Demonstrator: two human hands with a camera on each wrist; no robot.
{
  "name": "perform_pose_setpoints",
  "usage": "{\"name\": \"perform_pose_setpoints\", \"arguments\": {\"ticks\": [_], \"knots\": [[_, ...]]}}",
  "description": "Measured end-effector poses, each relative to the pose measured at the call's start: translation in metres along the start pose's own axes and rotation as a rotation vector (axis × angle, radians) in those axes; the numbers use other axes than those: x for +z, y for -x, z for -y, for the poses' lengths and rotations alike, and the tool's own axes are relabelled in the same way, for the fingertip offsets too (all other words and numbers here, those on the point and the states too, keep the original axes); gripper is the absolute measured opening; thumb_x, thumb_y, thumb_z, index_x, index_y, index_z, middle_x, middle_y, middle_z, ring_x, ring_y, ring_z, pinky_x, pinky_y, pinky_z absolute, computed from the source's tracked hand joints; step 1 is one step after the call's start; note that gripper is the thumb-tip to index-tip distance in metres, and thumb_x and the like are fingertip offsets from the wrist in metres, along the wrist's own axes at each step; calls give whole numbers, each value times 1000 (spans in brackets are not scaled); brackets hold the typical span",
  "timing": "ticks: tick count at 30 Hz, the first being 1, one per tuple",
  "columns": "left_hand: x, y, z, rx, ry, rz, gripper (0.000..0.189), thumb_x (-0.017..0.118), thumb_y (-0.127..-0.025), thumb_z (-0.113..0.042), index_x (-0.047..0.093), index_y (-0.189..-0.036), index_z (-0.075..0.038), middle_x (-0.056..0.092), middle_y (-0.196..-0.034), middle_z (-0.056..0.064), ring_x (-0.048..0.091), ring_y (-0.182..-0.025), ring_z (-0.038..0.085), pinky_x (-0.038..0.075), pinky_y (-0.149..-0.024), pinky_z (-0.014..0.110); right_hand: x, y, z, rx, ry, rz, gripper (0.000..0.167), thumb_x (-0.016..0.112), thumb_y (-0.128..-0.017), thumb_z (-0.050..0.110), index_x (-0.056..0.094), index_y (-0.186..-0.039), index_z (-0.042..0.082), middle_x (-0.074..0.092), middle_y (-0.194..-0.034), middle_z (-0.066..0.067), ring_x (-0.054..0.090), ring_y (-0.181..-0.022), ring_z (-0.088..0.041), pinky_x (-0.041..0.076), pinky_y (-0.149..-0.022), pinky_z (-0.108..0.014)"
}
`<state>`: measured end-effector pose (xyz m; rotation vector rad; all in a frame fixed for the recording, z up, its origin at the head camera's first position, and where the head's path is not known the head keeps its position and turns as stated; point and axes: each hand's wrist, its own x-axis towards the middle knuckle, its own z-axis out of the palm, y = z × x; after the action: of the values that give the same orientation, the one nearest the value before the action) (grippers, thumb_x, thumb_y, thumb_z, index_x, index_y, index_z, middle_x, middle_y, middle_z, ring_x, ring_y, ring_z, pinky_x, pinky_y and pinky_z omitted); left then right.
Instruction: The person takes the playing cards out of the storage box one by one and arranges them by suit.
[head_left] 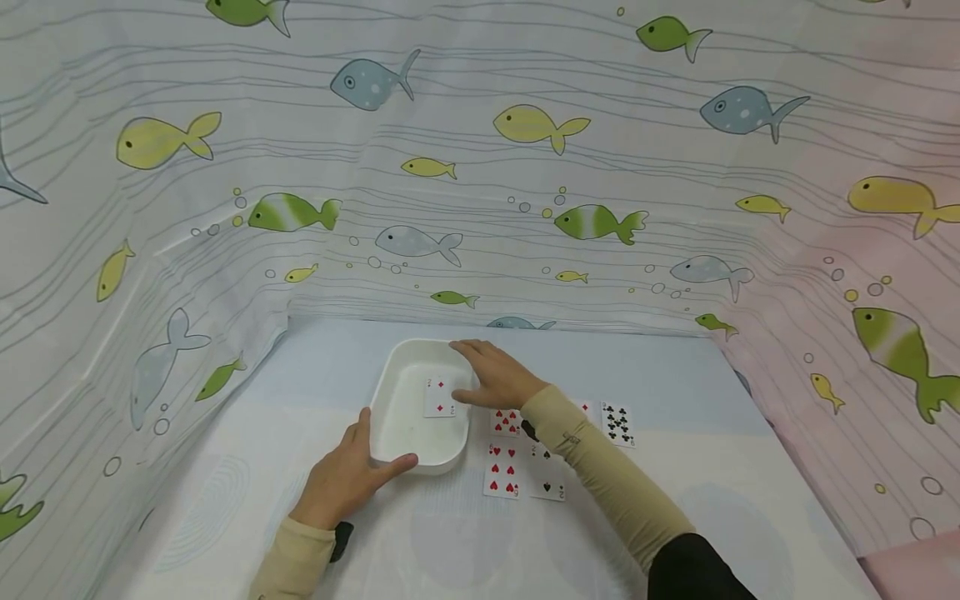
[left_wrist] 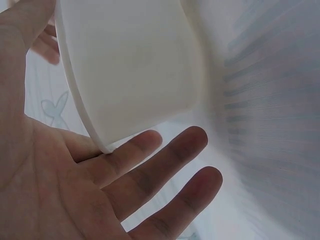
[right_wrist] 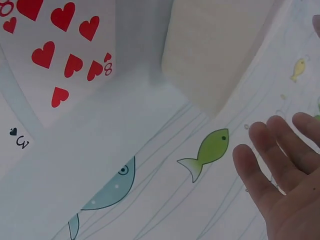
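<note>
A white plastic tray (head_left: 420, 462) stands on the table with a two of diamonds card (head_left: 439, 398) lying face up inside. My left hand (head_left: 347, 477) spans its near left corner, thumb along the front and straight fingers by the side wall; in the left wrist view the tray (left_wrist: 135, 60) is between thumb and fingers. At the tray's right side, my right hand (head_left: 495, 375) hovers with fingers spread and no card visible in it. In the right wrist view, an eight of hearts (right_wrist: 75, 55) lies beside the tray (right_wrist: 215, 50), away from the right hand (right_wrist: 295, 190).
Right of the tray lie a six of hearts (head_left: 501, 473), a black two (head_left: 547, 479) and a nine of clubs (head_left: 618, 425). My right sleeve partly hides other cards, including a red diamond card (head_left: 587, 408). A fish-patterned curtain (head_left: 480, 208) walls the back and sides.
</note>
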<state>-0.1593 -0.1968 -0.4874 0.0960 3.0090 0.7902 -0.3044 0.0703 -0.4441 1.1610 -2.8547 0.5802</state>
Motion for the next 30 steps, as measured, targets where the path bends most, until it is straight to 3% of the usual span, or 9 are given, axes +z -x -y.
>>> {"name": "perform_pose_setpoints", "arguments": {"ticks": [9, 17, 21, 30], "knots": [[-1, 2, -1, -3, -6, 0, 124, 56, -84, -80, 14, -157, 11, 40, -150, 31, 59, -120, 45, 49, -90, 58, 4, -28, -1, 72, -43, 78, 91, 74, -89, 52, 31, -160, 15, 36, -160, -11, 36, -146, -26, 34, -115, -42], [0, 1, 0, 5, -7, -6, 122, 56, -85, -80, 14, -157, 10, 41, -150, 30, 58, -121, 45, 49, -90, 58, 25, -48, -5, 79, -82, 155, 88, 75, -91, 44, 30, -160, 13, 38, -158, -12, 39, -144, -25, 35, -114, -40], [0, 1, 0, 5, -9, -3, 122, 56, -85, -80, 14, -157, 10, 41, -150, 30, 58, -122, 45, 49, -91, 58, 35, -53, -4, 87, -38, 178, 89, 76, -89, 44, 32, -160, 16, 39, -159, -11, 39, -144, -24, 35, -114, -38], [1, 0, 1, 6, -7, -1, 121, 57, -86, -78, 14, -157, 10, 41, -150, 30, 57, -122, 45, 50, -90, 57, 48, -55, 4, 126, 179, 264, 94, 80, -82, 52, 35, -159, 22, 50, -151, -7, 46, -139, -24, 32, -116, -39]]}}
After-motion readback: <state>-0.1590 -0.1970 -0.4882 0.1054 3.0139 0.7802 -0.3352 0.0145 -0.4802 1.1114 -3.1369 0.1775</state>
